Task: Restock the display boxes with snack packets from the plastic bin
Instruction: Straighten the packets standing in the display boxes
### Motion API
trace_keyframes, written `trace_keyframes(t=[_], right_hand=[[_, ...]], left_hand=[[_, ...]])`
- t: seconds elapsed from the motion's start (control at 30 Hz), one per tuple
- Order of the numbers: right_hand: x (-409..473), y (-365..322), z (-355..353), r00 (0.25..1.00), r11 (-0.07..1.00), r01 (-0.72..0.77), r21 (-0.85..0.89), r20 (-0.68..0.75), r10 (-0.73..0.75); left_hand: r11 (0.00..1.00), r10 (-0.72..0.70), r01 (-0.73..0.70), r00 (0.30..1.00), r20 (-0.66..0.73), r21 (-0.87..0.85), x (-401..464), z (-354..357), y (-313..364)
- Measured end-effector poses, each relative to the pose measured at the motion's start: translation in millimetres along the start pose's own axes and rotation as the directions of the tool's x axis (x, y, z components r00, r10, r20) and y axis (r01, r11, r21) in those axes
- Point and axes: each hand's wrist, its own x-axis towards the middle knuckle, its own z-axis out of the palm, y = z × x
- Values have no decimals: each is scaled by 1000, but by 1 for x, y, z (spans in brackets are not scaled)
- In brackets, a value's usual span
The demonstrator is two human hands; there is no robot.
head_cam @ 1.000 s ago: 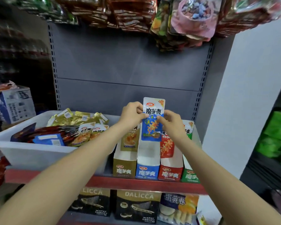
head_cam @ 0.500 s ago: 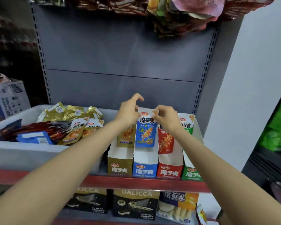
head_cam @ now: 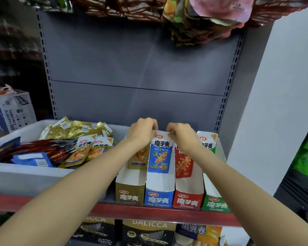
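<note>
Lining red-edged shelf (head_cam: 167,214) — four display boxes (head_cam: 158,192), white bin (head_cam: 25,176).

On the red-edged metal shelf (head_cam: 167,214), at left: white plastic bin (head_cam: 25,178), loose foil snack packets (head_cam: 69,130) inside. Just right of it, side by side in a row: gold cardboard display box (head_cam: 130,194), blue cardboard display box (head_cam: 158,197), red cardboard display box (head_cam: 188,199), green cardboard display box (head_cam: 215,203). Upright in the blue box, toward its back: blue foil packet (head_cam: 160,155), left hand (head_cam: 142,132) and right hand (head_cam: 183,134) pinching its top corners. Under the shelf: dark wafer cartons (head_cam: 148,233).

blue packet (head_cam: 160,153): glossy foil | display boxes (head_cam: 158,196): printed cardboard | bin (head_cam: 25,176): smooth white plastic | back panel (head_cam: 132,68): matt grey metal
</note>
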Motion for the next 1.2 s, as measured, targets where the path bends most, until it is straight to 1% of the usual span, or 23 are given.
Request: trace_keyframes(t=[0.1,0.17,0.3,0.4,0.47,0.53,0.6,0.77,1.0,1.2], right_hand=[[4,4,0,999,992,-38,122,8,37],[6,6,1,999,990,-41,138,15,39],[6,4,3,998,994,-55,91,17,53],[7,0,3,999,999,-49,0,0,49],[6,-3,2,999,998,-33,-56,-11,32],[6,-5,2,999,995,-29,-95,-17,28],[4,-6,2,999,994,-46,-95,-3,45],[7,-6,1,995,996,-92,21,37,91],[9,-8,0,991,995,-103,-8,80,104],[8,-11,0,994,993,-95,-66,54,99]], left_hand=[[999,-10,10,1000,8,-45,1,0,-2],[999,-11,11,1000,7,-43,1,0,-2],[999,-12,13,999,-51,35,1,2,2],[989,46,-28,991,-122,143,0,4,6],[982,77,-51,987,-140,180,0,4,8],[984,79,-56,988,-136,171,0,3,9],[989,65,-48,991,-117,143,0,1,8],[999,6,-3,997,-73,46,0,-4,6],[998,-39,40,998,-40,40,4,0,10],[993,5,4,997,-77,117,5,-1,13]])
